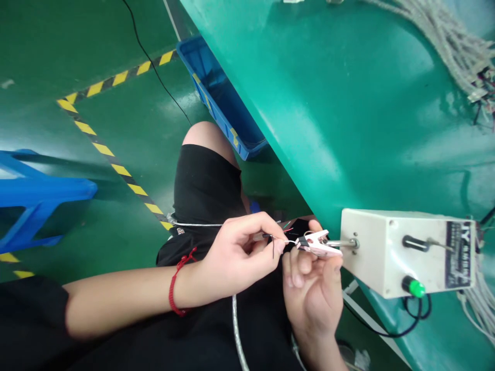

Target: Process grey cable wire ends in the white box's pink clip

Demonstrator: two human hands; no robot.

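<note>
My left hand (pixel 243 252), with a red cord bracelet (pixel 174 283) at the wrist, pinches thin wires (pixel 289 241) between thumb and forefinger. A dark strand hangs by its fingertips. Just to the right is a pale pink-white clip (pixel 317 243) with black-wrapped jaws, which meet the white wire end. My right hand (pixel 313 293), palm up, has its thumb and a finger on the clip's two handles. The clip sits at the end of a metal shaft (pixel 340 243) from a cream machine box (pixel 367 252). A grey sheathed cable (pixel 237 330) runs below my left hand.
The box stands on a green-covered table (pixel 348 113), with a green knob (pixel 416 288) on its side. Bundled cables (pixel 444 46) lie at the upper right. A blue bin (pixel 216 113) is beside the table edge; a blue stool (pixel 38 190) stands left on the floor.
</note>
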